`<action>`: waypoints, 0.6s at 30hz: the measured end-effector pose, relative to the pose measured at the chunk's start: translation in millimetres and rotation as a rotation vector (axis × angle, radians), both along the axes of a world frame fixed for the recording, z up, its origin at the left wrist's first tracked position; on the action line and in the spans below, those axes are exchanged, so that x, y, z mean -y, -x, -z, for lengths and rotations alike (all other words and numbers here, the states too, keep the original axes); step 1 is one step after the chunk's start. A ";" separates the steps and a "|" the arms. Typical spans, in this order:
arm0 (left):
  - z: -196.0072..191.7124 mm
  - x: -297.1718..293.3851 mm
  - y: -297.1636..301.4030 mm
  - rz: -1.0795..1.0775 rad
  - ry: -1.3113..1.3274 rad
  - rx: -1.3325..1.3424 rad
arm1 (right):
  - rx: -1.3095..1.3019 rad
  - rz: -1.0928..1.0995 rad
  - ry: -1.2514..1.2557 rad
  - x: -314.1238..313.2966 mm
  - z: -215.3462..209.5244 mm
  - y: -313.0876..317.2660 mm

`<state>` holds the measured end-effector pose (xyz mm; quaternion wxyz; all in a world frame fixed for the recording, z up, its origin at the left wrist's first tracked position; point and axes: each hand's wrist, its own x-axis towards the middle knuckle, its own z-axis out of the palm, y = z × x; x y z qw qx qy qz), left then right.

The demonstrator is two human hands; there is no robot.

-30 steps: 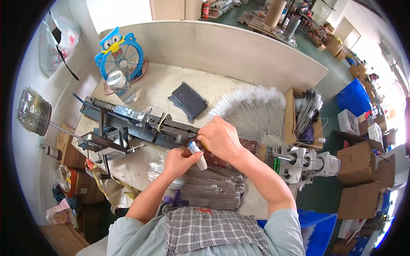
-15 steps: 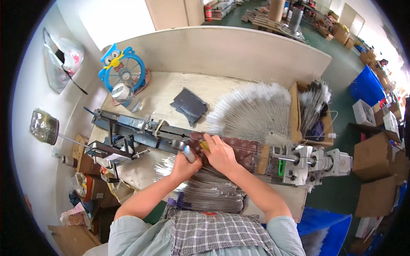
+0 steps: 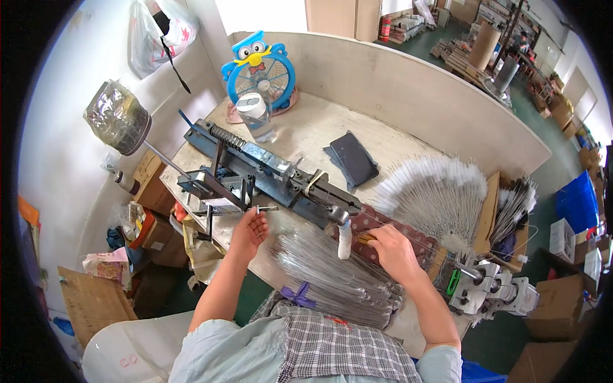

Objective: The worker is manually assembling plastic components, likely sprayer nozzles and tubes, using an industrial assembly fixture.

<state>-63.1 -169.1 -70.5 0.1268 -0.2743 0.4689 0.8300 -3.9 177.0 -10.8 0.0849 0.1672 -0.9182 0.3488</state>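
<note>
My left hand [image 3: 249, 235] is raised beside a short metal rod [image 3: 268, 209] on the black bracket [image 3: 214, 191]; its fingers curl loosely around nothing visible, and contact with the rod is unclear. My right hand [image 3: 396, 253] is closed on a small yellow piece [image 3: 366, 239] above the dotted maroon cloth [image 3: 378, 220]. Between the hands, a white-wrapped handle [image 3: 345, 241] hangs from the long dark metal bench device [image 3: 274, 165]. Below it lies a bundle of thin metal wires [image 3: 338, 271] with a purple tie [image 3: 298, 295].
White-tipped wire brushes [image 3: 434, 198] fan out at the right, beside a cardboard box [image 3: 488, 214] and a metal spindle unit [image 3: 488, 281]. A dark phone [image 3: 354, 158], a jar [image 3: 254, 116] and a blue owl-shaped fan [image 3: 262, 73] stand or lie farther back. A covered lamp [image 3: 119, 118] juts in at left.
My left hand has released the white-wrapped handle and moved left to the bracket's rod. My right hand keeps the yellow piece. The whole view has shifted and tilted.
</note>
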 end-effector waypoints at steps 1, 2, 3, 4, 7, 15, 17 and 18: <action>2.0 2.1 1.0 0.007 0.007 -0.004 | 0.001 -0.002 -0.008 1.8 -3.1 -0.7; 3.1 2.4 1.2 0.006 -0.001 -0.003 | 0.024 0.003 -0.007 3.5 -6.1 -2.6; 3.6 0.9 0.5 -0.012 0.000 -0.012 | 0.048 0.009 -0.008 4.3 -9.1 -4.8; 3.7 -1.1 -0.1 -0.029 0.001 -0.021 | 0.052 0.010 -0.016 3.8 -11.8 -7.1; 0.5 -9.0 -0.8 -0.112 -0.024 -0.007 | 0.054 0.004 -0.036 -2.0 -24.0 -14.5; -27.8 -102.9 -44.1 0.144 0.039 -0.293 | -0.009 0.235 0.008 -37.8 -70.3 -15.5; -36.0 -152.2 -56.0 0.344 -0.073 -0.310 | 0.075 0.320 0.031 -47.7 -60.8 -16.8; -41.9 -176.1 -57.0 0.373 -0.085 -0.318 | 0.156 0.330 0.172 -52.1 -58.4 -19.4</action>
